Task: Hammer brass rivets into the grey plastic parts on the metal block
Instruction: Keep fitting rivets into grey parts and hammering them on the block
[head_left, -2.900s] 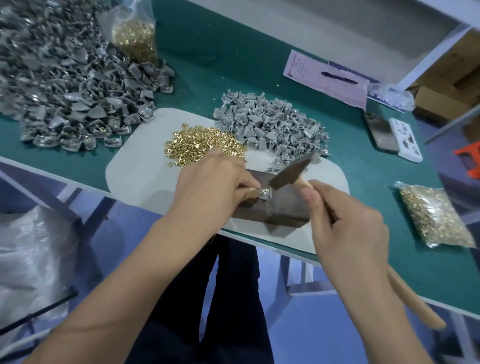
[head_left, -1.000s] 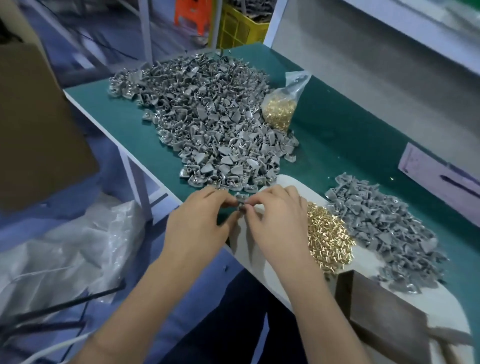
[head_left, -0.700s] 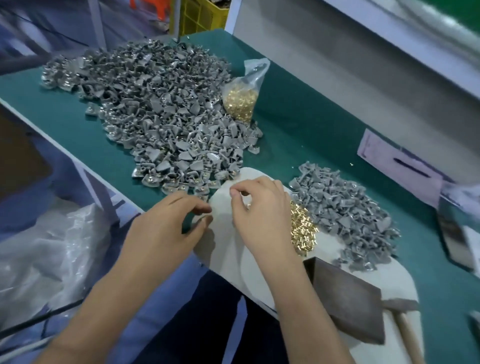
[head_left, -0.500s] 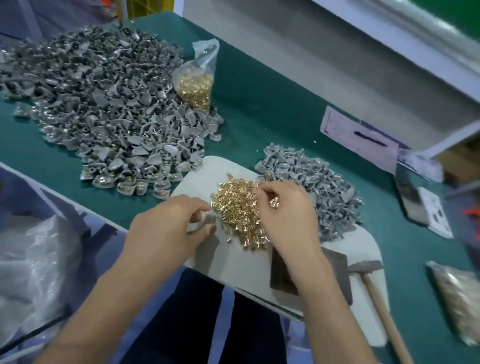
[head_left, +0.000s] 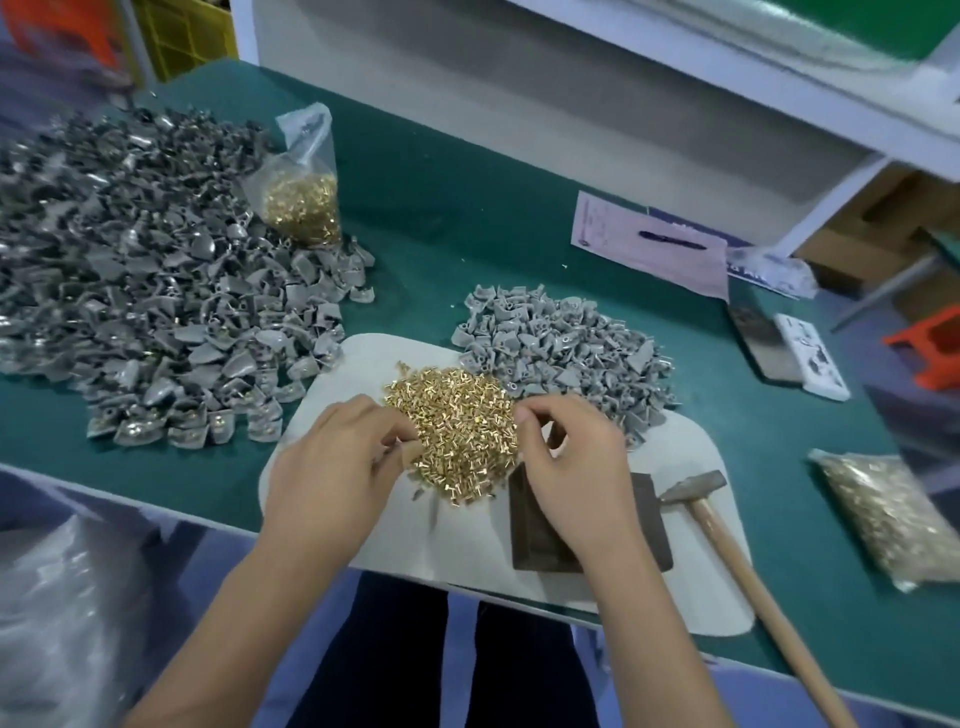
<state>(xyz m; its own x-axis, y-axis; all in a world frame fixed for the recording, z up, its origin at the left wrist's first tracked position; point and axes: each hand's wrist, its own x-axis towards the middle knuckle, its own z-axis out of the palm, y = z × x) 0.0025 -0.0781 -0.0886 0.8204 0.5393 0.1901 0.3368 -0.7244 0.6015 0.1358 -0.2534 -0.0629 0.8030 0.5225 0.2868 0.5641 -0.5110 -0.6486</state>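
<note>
Brass rivets (head_left: 453, 432) are our landmark: both hands have come to the heap from the finished pile — left hand (head_left: 332, 470) and right hand (head_left: 569, 467) fingers pinched, contents unclear. Metal block (head_left: 535, 540) just right, bare; hammer (head_left: 727, 525) beyond; grey plastic parts (head_left: 563, 353) behind.

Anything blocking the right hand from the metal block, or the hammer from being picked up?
Nothing visible blocks either. The right hand hovers over the metal block, partly hiding it, fingertips pinched at the edge of the loose brass rivets. The hammer lies beside the block on the white mat, nothing on it.
</note>
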